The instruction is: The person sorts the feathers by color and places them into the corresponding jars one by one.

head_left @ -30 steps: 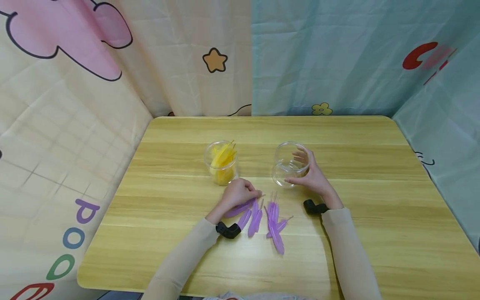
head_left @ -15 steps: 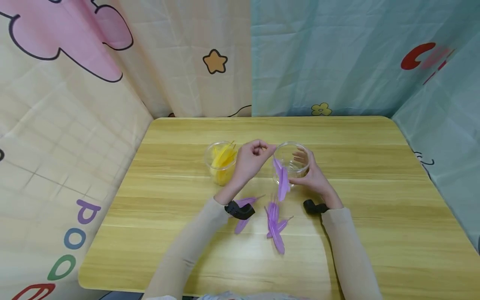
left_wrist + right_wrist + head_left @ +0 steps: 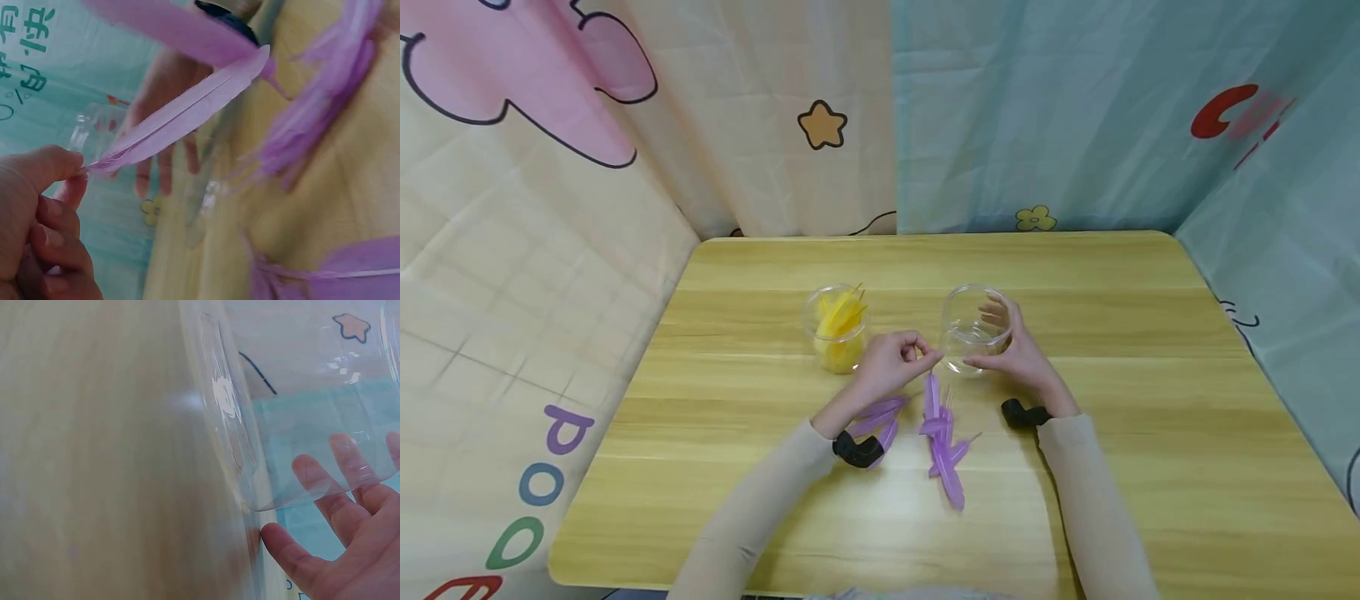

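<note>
My left hand (image 3: 889,364) pinches a purple feather (image 3: 187,115) by its quill end between thumb and forefinger, just left of a clear plastic cup (image 3: 957,329). The feather hangs down toward the table, its vane tip overlapped by another purple feather (image 3: 187,34) in the left wrist view. My right hand (image 3: 1025,357) holds the cup from the right, fingers round its far side and thumb at the near side. The cup stands upright with nothing inside. Below the hands lie more purple feathers (image 3: 946,467), in a crossed bunch, and others (image 3: 880,412) partly hidden by the left wrist.
A second clear cup (image 3: 811,321), full of yellow feathers (image 3: 841,321), stands left of the left hand on the wooden table (image 3: 737,333). A black wrist device (image 3: 859,450) sits on each wrist. Printed curtains (image 3: 820,183) rise behind the table and along its sides.
My left hand picked up purple feathers from the left group, lifted them to the right cup's rim, then came back down and left, still pinching a feather. My right hand stays on the cup.
</note>
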{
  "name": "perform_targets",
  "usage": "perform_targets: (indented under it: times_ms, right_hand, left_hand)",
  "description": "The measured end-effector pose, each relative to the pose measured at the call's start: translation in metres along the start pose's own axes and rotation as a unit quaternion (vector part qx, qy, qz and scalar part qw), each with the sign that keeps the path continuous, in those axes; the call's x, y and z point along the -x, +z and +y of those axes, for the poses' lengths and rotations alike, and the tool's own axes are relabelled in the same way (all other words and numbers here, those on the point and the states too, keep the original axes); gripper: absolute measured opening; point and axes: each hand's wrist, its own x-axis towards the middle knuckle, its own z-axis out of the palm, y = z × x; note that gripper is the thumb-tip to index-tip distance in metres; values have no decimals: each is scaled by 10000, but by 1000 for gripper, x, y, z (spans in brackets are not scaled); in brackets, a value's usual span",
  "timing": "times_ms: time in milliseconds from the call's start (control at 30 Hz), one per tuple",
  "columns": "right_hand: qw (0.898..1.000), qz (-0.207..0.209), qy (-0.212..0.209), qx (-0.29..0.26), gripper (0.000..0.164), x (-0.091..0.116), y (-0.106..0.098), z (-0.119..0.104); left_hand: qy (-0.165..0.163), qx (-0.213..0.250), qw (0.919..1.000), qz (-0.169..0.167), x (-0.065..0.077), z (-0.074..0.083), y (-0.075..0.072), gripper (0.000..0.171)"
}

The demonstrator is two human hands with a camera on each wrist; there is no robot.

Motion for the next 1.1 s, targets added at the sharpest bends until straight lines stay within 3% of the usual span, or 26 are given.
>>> perform_targets:
  times_ms: [133,267,400,567,700,767,833,967,1100]
  right_hand:
    - [10000,-20,-6,77,102,-1,-1,-1]
    - [10000,6,-2,47,102,0,-3,-1]
    - [10000,22,54,14,102,2,-4,0]
    - [9998,-14,187,-43,102,3,-4,1]
    - [9996,-20,268,-30,102,4,-2,1]
    - [9996,-19,290,-18,103,3,-1,1]
    - [9996,-18,285,-34,104,1,0,0]
    - [9997,-14,224,-27,103,-1,0,1]
    - [9999,-34,157,22,102,-2,-2,2]
  left_hand:
    - [-55,-328,9994,-102,14,-13,7,21]
    - [96,-218,9994,252,8,-10,4,21]
    - [522,352,9934,955,-17,11,-8,19]
    - [1101,1022,9736,1721,-55,36,-19,17]
    - [1369,1220,9557,2301,-81,42,-20,15]
    - [1440,1112,9513,2488,-90,41,-17,15]
    - [1436,920,9528,2511,-96,38,-14,15]
    - [1111,414,9699,2125,-98,32,-5,20]
    - [693,62,9831,1695,-91,27,0,26]
